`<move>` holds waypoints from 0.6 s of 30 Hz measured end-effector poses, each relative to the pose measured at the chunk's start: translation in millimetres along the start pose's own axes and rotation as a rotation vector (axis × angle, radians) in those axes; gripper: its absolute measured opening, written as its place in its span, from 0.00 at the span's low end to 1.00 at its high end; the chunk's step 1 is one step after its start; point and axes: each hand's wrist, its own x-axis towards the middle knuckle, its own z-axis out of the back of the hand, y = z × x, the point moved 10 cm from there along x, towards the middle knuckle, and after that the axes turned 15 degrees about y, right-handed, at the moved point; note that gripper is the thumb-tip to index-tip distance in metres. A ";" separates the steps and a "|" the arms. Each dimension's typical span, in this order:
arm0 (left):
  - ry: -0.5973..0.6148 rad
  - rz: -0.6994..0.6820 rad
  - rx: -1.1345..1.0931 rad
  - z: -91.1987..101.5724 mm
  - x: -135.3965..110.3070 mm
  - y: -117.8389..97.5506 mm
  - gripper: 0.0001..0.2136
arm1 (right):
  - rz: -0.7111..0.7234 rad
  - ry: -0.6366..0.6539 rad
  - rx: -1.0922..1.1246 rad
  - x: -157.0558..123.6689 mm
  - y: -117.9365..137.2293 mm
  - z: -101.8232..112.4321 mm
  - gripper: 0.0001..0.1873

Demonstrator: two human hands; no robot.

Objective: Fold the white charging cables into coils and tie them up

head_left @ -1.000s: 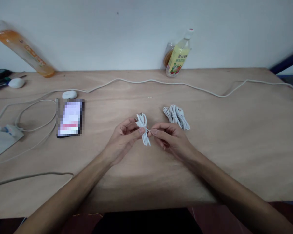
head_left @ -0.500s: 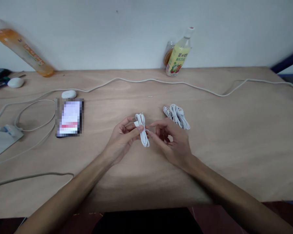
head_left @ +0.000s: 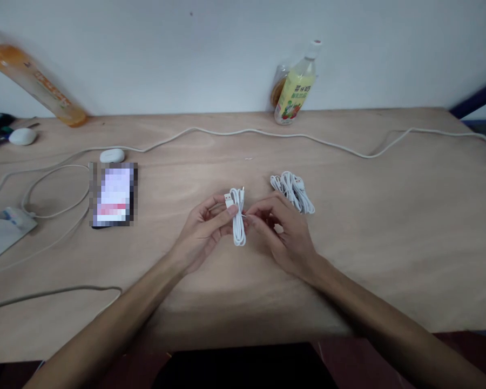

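Observation:
A white USB cable, folded into a narrow bundle, is pinched between the thumb and fingers of my left hand. Its USB plug and a smaller connector stick up at the top end. At the bundle's right side, the thumb and forefinger of my right hand are closed on the end of a thin white twist tie that runs round the cable's middle. More bundled white cables lie on the table just beyond my right hand, partly hidden by it.
On the left lie a phone, a white earbud case and loose cords. A long white cord crosses the back of the wooden table. An orange drink bottle and a yellow-labelled bottle lean by the wall.
The cable bundle has turned more upright in my left hand, so its USB plug now faces me. My right fingers have closed together at the tie.

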 end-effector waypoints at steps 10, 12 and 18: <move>0.058 0.009 0.012 -8.9 0.5 -0.2 0.10 | -0.076 0.041 0.136 2.5 -8.1 -2.8 0.08; 0.021 -0.006 0.004 -3.6 -0.5 -1.3 0.11 | -0.078 0.041 0.119 2.2 -8.1 -2.4 0.08; -0.010 -0.027 0.017 -0.3 -1.3 -5.9 0.12 | -0.025 0.046 0.046 1.7 -3.2 -1.6 0.08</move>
